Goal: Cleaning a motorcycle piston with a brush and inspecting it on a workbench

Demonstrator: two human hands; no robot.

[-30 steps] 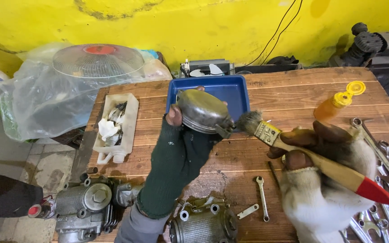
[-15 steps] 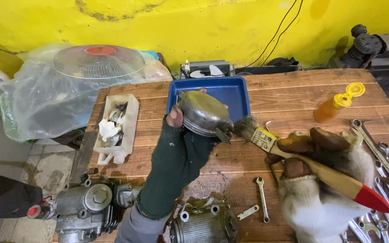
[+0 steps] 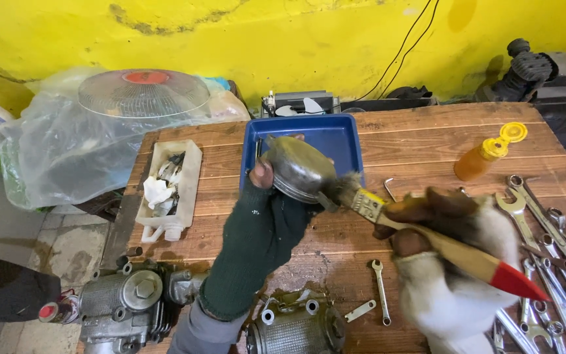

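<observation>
**Grey metal cover held up for brushing over the blue tray**

Grey and dull, the domed metal cover [image 3: 298, 170] sits in the left hand [image 3: 257, 229], whose dark green glove is wrapped round its lower edge, thumb pressed against the rim. It hangs in the air just above the near side of the blue tray [image 3: 335, 134]. It looks stiff and fairly weighty for its size, probably greasy, so a hold on the rim, not on the smooth dome, seems the safer one.

The right hand [image 3: 456, 255], in a stained whitish glove, is closed round the wooden handle of one paintbrush [image 3: 420, 229]; its bristles touch the cover's right side and its red tip points away from the tray, toward the person.

Right of the tray lies one orange squeeze bottle [image 3: 486, 154] with its yellow cap flipped open. Farther right is a heap of spanners [image 3: 551, 242], too overlapped to count. Two small spanners [image 3: 380, 288] lie apart below the tray. Left of it stands one white tub [image 3: 171, 183] of scraps. At the table's near edge below the tray are two engine castings [image 3: 126, 305].
</observation>
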